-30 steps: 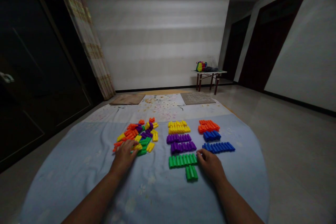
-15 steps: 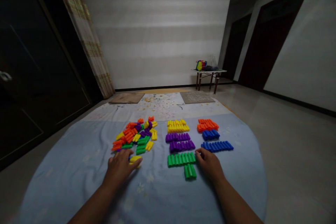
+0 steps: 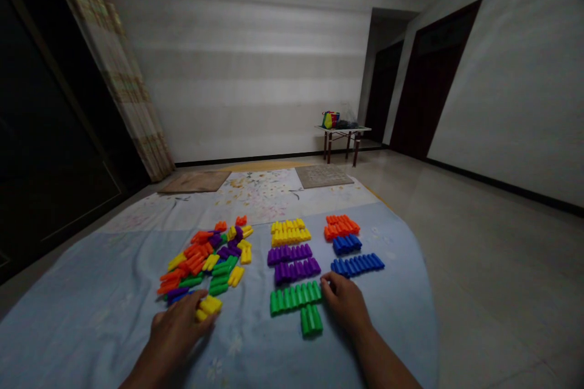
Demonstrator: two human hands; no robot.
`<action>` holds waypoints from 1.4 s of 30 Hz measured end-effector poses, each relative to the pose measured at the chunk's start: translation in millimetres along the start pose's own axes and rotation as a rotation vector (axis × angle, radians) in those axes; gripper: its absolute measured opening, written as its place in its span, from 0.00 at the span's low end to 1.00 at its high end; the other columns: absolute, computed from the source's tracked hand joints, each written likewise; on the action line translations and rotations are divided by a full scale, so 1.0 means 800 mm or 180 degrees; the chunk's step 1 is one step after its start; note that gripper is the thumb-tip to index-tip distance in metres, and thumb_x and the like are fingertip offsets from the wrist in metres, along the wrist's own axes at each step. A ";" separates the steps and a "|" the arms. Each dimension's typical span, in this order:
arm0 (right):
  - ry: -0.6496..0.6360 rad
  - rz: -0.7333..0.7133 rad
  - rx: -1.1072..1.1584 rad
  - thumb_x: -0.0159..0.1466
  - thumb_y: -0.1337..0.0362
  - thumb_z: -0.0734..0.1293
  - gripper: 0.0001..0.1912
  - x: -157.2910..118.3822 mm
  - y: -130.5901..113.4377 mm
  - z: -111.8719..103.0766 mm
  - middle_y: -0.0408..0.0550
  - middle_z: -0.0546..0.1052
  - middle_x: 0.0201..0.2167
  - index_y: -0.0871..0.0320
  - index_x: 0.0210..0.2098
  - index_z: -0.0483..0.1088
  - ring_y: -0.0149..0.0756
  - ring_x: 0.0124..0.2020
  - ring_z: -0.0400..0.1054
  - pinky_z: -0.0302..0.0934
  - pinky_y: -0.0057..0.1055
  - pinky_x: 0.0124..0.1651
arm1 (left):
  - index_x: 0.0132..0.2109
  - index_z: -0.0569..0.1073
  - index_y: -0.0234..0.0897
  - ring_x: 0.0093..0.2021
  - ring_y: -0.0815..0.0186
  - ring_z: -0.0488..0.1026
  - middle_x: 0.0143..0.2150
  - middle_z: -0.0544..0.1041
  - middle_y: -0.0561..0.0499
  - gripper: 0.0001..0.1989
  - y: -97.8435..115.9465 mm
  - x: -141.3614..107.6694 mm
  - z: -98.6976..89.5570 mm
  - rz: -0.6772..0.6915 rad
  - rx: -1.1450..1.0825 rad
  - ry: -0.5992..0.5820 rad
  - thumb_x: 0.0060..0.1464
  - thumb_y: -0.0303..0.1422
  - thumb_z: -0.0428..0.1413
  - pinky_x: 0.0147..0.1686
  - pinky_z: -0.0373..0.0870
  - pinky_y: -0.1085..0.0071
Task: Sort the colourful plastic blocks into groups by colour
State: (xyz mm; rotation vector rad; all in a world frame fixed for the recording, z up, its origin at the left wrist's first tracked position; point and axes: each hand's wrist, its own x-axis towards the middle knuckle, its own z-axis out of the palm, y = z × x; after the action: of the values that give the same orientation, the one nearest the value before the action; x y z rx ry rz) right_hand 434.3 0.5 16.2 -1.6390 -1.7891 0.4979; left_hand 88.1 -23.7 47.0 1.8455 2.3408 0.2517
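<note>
Here, two bare hands worked over a cloth-covered tabletop (image 3: pixel 255 340) strewn with short, brightly coloured plastic pieces. The left hand (image 3: pixel 176 325), at the lower left of the frame, was closed on yellow pieces (image 3: pixel 210 306), pinched between thumb and fingers at the near edge of a mixed heap (image 3: pixel 196 252). This heap, left of centre, combined orange, purple, green, yellow and blue pieces lying at varied angles, some overlapping. The right hand (image 3: pixel 349 301), at the lower right of centre, had its fingers curled beside the right end of a green row (image 3: pixel 294 298); whether it gripped anything could not be told. Just below that row, toward the bottom of the frame, lay a smaller green group (image 3: pixel 311 321). Above the green row were two purple rows (image 3: pixel 297 270), and above these, yellow rows (image 3: pixel 291 236). To their right stood a second column: an orange group (image 3: pixel 341 230) at the top, a short blue group (image 3: pixel 347 244) beneath it, and a longer blue row (image 3: pixel 358 264) lowest, above the right hand. A brown mat (image 3: pixel 196 181) and a grey mat (image 3: pixel 323 175) lay along the far edge. In the right background, a small table (image 3: pixel 342 130) bore a multicoloured bag (image 3: pixel 330 120); a patterned curtain (image 3: pixel 109 73) hung at the upper left.
</note>
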 end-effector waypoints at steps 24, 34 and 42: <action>-0.0036 0.0158 0.0327 0.63 0.63 0.57 0.12 0.005 0.006 0.008 0.43 0.77 0.27 0.54 0.31 0.71 0.33 0.29 0.70 0.56 0.23 0.33 | 0.52 0.66 0.34 0.50 0.62 0.68 0.50 0.71 0.45 0.24 0.183 0.195 -0.012 0.1157 -0.0508 0.0086 0.46 0.35 0.54 0.51 0.62 0.68; -0.0030 0.0166 0.0404 0.63 0.64 0.57 0.12 0.006 0.004 0.006 0.43 0.77 0.28 0.55 0.31 0.71 0.32 0.30 0.70 0.54 0.23 0.31 | 0.50 0.69 0.38 0.52 0.61 0.67 0.52 0.71 0.47 0.23 0.193 0.250 0.022 0.1109 -0.0423 -0.0240 0.42 0.30 0.57 0.51 0.61 0.68; -0.0089 0.0199 0.0294 0.63 0.64 0.57 0.12 0.006 0.003 0.007 0.44 0.77 0.28 0.55 0.32 0.71 0.32 0.30 0.70 0.54 0.23 0.31 | 0.50 0.69 0.35 0.48 0.63 0.70 0.52 0.72 0.47 0.25 0.201 0.258 0.027 0.1024 -0.0685 -0.0602 0.41 0.27 0.57 0.45 0.66 0.74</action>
State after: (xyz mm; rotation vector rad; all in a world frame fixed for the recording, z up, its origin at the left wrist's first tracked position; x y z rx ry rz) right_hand 432.3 6.4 11.4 -1.6356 -1.7134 0.6254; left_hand 197.8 214.5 59.3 2.0290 1.8127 0.3343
